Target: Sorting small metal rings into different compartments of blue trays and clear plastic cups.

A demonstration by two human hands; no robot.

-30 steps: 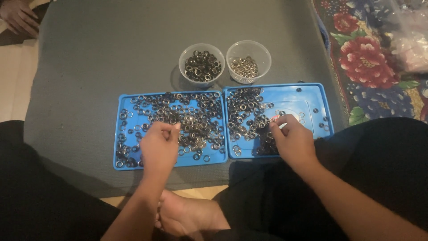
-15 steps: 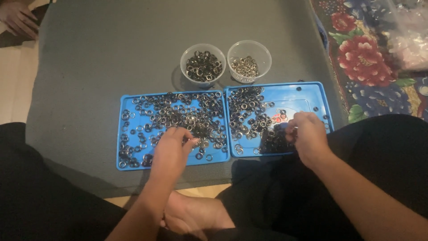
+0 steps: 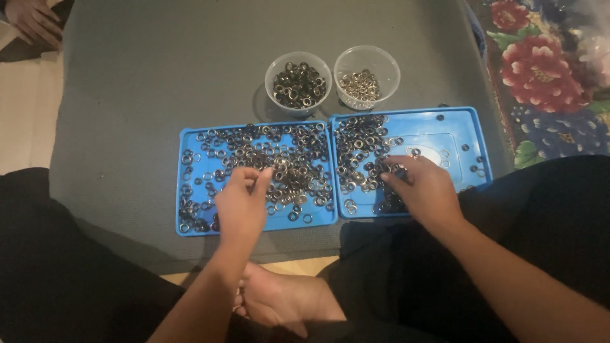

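Observation:
Two blue trays lie side by side on a grey mat (image 3: 159, 76). The left tray (image 3: 182, 190) is covered with small metal rings (image 3: 286, 159), dark and silver mixed. My left hand (image 3: 241, 206) rests on it, fingertips bunched together among the rings; whether they pinch one is unclear. The right tray (image 3: 445, 130) has rings heaped on its left half. Over that heap's near edge lies my right hand (image 3: 427, 189), palm down with fingers spread. Behind the trays stand two clear cups, one with dark rings (image 3: 298, 56), one with silver rings (image 3: 367, 48).
Another person's hand (image 3: 35, 19) rests at the far left corner. A floral cloth (image 3: 540, 57) lies right of the mat. My bare foot (image 3: 279, 303) and dark-clothed legs sit just below the trays' near edge.
My left hand slid a little right and its fingers reached up into the rings. My right hand drifted right, then came back left over the heap.

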